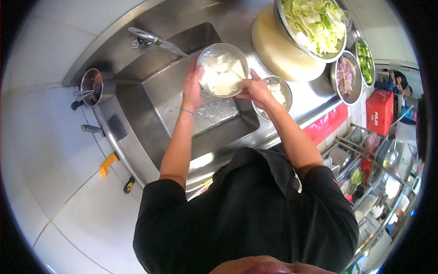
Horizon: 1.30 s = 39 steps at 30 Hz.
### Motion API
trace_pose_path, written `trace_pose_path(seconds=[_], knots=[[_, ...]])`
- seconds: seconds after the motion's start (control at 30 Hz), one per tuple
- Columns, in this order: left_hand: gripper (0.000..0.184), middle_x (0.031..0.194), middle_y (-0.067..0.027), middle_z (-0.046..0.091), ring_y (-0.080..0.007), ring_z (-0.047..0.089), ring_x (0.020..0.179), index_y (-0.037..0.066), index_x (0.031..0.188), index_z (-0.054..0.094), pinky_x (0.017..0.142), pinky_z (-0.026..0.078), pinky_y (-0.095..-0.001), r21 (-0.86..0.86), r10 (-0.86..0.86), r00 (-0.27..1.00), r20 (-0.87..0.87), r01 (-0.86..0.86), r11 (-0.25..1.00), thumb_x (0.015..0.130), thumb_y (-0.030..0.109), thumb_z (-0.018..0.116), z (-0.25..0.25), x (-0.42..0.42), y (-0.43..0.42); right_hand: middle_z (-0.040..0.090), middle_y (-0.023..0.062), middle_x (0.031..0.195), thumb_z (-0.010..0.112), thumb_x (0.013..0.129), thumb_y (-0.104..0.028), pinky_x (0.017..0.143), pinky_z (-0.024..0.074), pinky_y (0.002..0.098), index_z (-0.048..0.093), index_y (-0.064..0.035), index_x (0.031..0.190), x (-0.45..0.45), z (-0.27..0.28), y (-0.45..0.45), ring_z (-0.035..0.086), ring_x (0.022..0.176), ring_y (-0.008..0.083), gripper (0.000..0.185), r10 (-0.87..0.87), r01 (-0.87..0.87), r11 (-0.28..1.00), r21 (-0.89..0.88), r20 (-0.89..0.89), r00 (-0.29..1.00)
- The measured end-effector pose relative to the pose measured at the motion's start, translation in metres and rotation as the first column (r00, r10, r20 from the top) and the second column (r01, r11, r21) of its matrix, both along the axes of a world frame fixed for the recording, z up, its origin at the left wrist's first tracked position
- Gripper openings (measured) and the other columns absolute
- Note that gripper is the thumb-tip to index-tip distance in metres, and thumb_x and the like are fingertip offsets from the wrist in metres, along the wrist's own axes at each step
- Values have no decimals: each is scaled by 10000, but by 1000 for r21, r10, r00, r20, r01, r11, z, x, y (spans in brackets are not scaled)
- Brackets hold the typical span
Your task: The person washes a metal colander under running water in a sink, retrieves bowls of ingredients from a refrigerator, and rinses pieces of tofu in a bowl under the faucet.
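Over the sink, a round bowl (229, 46) is held up between both hands, with pale white chunks (223, 77) in it that look wet. My left hand (193, 87) grips its left side, fingers along the outer wall. On the right rim, my right hand (256, 90) has its fingers and thumb closed. Water runs from the faucet (145, 35) just beyond the bowl, up and to its left. Beside my right hand a second metal bowl (289, 85) with pale pieces stands on the steel counter, partly covered by my wrist.
The steel sink (157, 102) lies below my hands. A thick round chopping board (264, 43) carries a large bowl of chopped greens (315, 27). Farther right are a bowl of raw meat (345, 75) and green vegetables (365, 61). A utensil pot (106, 89) and knife (92, 129) sit left.
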<state>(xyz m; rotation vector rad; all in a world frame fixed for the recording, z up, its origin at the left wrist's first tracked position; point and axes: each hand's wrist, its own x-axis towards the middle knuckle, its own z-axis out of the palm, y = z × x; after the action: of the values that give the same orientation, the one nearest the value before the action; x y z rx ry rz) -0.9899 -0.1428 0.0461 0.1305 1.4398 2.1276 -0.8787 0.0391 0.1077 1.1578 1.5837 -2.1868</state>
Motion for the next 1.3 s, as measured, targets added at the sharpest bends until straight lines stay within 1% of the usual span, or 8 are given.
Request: trace_pose_path(seconds=[0.07, 0.23, 0.33, 0.43, 0.63, 0.93, 1.13, 1.3], knots=[[581, 1443, -124, 432, -222, 445, 1281, 15, 1445, 378, 1094, 321, -332, 66, 44, 996, 76, -49, 997, 926, 246, 496, -8, -20, -21, 498, 211, 1220, 482, 793, 40, 889, 531, 549, 234, -47, 1417, -29, -31, -10, 540, 1177, 321, 677, 35, -51, 977, -208, -81, 996], [515, 1315, -120, 540, -227, 508, 1208, 15, 1361, 480, 1041, 382, -351, -128, 122, 992, -39, -126, 984, 879, 181, 548, -46, -64, -49, 428, 226, 1306, 418, 740, 121, 848, 562, 581, 236, -59, 1401, -82, -79, -25, 552, 1129, 434, 709, 11, -85, 868, -489, -151, 988], [416, 1205, -138, 598, -265, 546, 1160, 19, 1251, 567, 1004, 415, -355, -554, -125, 606, -785, -597, 581, 848, 119, 595, -32, -66, -41, 445, 246, 1286, 401, 747, 144, 752, 582, 619, 251, -58, 1396, -95, -87, -41, 574, 1085, 468, 696, -138, 100, 935, -341, -91, 986], [346, 1151, -155, 616, -318, 561, 1114, 35, 1162, 619, 986, 426, -382, -487, 67, 789, -611, -441, 753, 820, 84, 638, -5, -56, -28, 447, 246, 1297, 373, 739, 148, 763, 590, 609, 289, -6, 1367, -95, -82, -46, 572, 1092, 463, 652, -67, 53, 939, -339, -31, 997], [380, 1146, -124, 633, -325, 570, 1063, 94, 1120, 661, 933, 423, -452, -833, -682, 498, -536, -179, 524, 778, 256, 698, -24, -55, -21, 446, 237, 1299, 387, 748, 154, 745, 592, 613, 252, -47, 1400, -93, -96, -50, 589, 1045, 445, 696, -55, 3, 912, -410, -115, 992], [484, 1089, -117, 663, -308, 570, 1085, 114, 1131, 651, 932, 414, -465, -952, -755, 584, -298, -131, 275, 739, 385, 735, 1, -50, -16, 433, 193, 1272, 423, 742, 125, 722, 597, 601, 261, -79, 1413, -94, -86, -52, 570, 1057, 401, 719, 15, -47, 935, -352, -92, 996], [448, 1057, -144, 669, -355, 613, 1012, 69, 1107, 647, 924, 440, -465, -880, -573, 754, -322, -15, 475, 728, 284, 752, -19, -63, -28, 415, 189, 1281, 437, 725, 111, 726, 596, 600, 256, -90, 1420, -95, -97, -51, 548, 1068, 409, 746, 35, -63, 916, -396, -78, 996], [538, 1277, -194, 537, -380, 465, 1217, 91, 1206, 600, 1009, 393, -445, -810, -520, 647, -558, -288, 510, 724, 279, 751, -31, -62, -29, 368, 210, 1360, 449, 727, 102, 717, 601, 587, 200, -125, 1469, -95, -99, -51, 513, 1137, 448, 814, 29, -41, 922, -384, -38, 999]])
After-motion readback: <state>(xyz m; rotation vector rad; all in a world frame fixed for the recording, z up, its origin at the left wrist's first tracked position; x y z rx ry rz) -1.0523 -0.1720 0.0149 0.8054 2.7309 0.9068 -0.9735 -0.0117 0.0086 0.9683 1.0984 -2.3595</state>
